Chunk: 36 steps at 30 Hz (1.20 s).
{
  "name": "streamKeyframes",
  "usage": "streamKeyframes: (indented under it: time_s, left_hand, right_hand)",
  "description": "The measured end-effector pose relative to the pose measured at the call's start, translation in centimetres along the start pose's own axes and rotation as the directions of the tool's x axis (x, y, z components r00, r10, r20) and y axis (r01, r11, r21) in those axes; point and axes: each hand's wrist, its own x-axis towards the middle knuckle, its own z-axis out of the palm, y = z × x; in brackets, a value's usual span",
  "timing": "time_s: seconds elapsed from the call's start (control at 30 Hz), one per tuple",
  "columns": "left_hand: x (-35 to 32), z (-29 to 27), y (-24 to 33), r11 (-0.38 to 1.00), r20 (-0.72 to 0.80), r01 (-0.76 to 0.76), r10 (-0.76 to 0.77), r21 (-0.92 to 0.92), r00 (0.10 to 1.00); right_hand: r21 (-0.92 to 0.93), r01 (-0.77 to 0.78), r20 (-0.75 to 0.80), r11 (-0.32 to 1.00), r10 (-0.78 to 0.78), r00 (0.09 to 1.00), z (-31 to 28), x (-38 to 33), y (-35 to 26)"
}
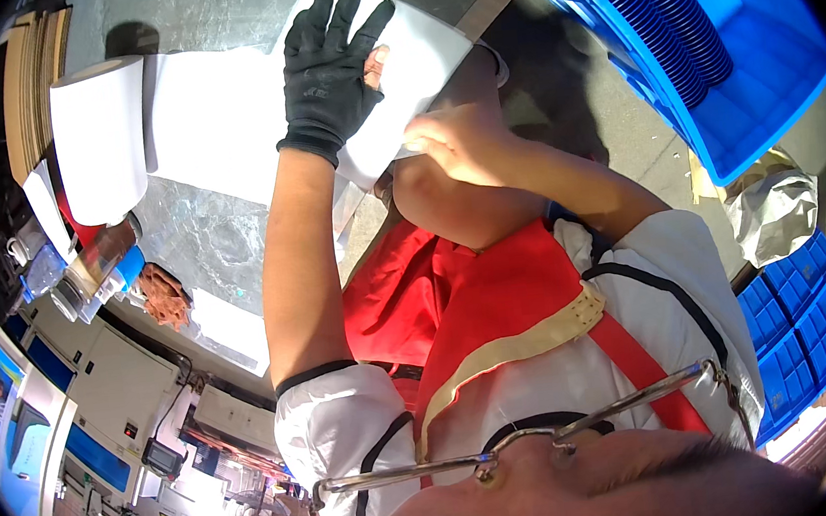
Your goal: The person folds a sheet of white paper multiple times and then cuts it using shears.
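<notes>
White sheet [428, 53] lay right of paper roll [102, 144], gloved left hand [327, 85] splayed atop, nearer roll; bare right hand [457, 141] at sheet's edge, grip unclear.

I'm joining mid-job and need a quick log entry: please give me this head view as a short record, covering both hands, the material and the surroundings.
Left hand: dark glove, thumb tip bare, fingers spread over the white sheet
Right hand: bare, at the sheet's lower right edge; grip unclear
Roll: white roll at the left of the grey table
Upper right: blue bin holding a row of thin dark pieces
Below bin: crumpled white bag
Clothing: red apron
</notes>
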Motion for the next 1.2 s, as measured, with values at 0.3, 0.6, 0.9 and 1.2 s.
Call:
streamKeyframes:
  time_s: [0.3,0.6,0.9,1.2]
  left_hand:
    - [-0.1,0.0,0.0,0.999,-0.021,-0.008,0.007,-0.032,1.0]
    - [0.0,-0.5,0.2,1.0,0.012,0.0,0.0,-0.011,1.0]
    - [-0.1,0.0,-0.1,1.0,-0.006,0.004,-0.004,0.001,1.0]
    - [-0.1,-0.4,0.1,1.0,-0.013,-0.006,0.005,-0.028,1.0]
  right_hand:
    - [0.039,0.044,0.085,0.998,-0.047,0.995,-1.4,-2.1,1.1]
    - [0.105,0.055,0.066,0.993,-0.062,0.996,1.4,-0.2,0.5]
    - [0.107,-0.019,0.071,0.994,0.011,0.997,0.0,-1.2,-0.2]
    - [0.148,-0.108,0.156,0.983,0.085,0.984,0.1,-2.3,-0.1]
